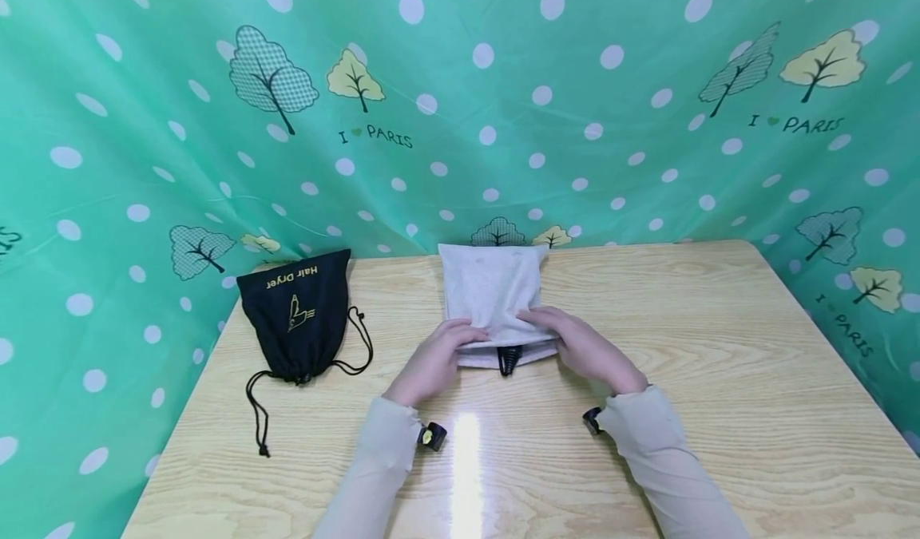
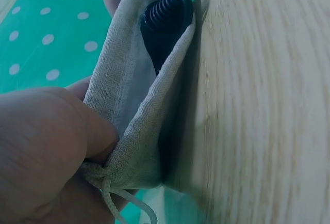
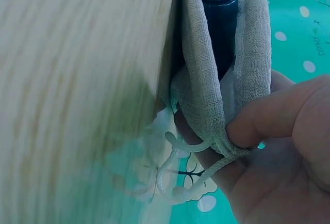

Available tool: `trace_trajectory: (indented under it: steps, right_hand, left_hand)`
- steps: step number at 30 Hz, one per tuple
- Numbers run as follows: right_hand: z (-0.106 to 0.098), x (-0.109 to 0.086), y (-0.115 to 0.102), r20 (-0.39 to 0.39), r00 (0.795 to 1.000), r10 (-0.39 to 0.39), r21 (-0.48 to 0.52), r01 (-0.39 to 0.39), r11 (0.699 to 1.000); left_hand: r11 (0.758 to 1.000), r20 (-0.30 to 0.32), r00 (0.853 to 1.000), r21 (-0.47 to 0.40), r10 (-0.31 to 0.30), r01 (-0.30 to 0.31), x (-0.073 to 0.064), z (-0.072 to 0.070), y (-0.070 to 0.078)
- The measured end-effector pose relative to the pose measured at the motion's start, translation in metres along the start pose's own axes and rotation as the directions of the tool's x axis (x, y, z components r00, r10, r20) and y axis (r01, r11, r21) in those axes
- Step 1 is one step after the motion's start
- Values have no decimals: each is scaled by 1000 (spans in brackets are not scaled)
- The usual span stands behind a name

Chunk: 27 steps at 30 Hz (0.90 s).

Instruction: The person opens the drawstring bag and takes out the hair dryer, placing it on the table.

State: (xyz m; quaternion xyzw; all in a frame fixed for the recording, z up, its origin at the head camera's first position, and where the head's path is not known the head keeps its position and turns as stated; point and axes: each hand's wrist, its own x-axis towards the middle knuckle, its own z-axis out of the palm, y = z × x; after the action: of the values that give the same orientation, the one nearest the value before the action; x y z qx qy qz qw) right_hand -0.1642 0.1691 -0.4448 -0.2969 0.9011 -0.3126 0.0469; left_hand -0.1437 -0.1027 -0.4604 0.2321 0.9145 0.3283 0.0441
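Observation:
A light grey cloth drawstring bag point(image 1: 492, 283) lies on the table in front of me, its mouth facing me and parted. Inside it sits a black thing with a ribbed cord sleeve point(image 2: 167, 15), which pokes out at the opening; the rest of it is hidden by the cloth. My left hand point(image 1: 434, 359) pinches the left corner of the mouth, by the pale drawstring point(image 2: 107, 195). At the opposite corner my right hand point(image 1: 592, 351) grips the hem between thumb and fingers, with a looped drawstring point(image 3: 172, 180) hanging beside it.
To the left lies a black pouch point(image 1: 302, 323) printed "Hair Dryer", its cords point(image 1: 260, 419) loose on the wooden table point(image 1: 719, 411). A green dotted cloth point(image 1: 460, 124) hangs behind the table and at both sides. Each wrist wears a small black camera point(image 1: 433, 436).

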Motion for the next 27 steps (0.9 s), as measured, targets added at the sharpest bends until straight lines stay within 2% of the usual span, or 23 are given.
trace_trajectory:
  steps: [8,14,20,27]
  right_hand:
    - [0,0,-3,0,1000,28,5,-28,1000]
    - [-4,-1,-4,62,994,94,44,-97,994]
    - [-8,-2,-7,109,990,92,73,-100,992]
    - [-8,-1,-13,67,991,116,89,-121,989]
  left_hand:
    - [1000,-7,1000,-9,17,-17,0,0,3]
    - [1000,-6,1000,-13,-13,12,1,1,5]
    - [1000,30,999,-5,-25,25,0,0,7]
    - [1000,46,999,7,-11,10,-3,-4,7]
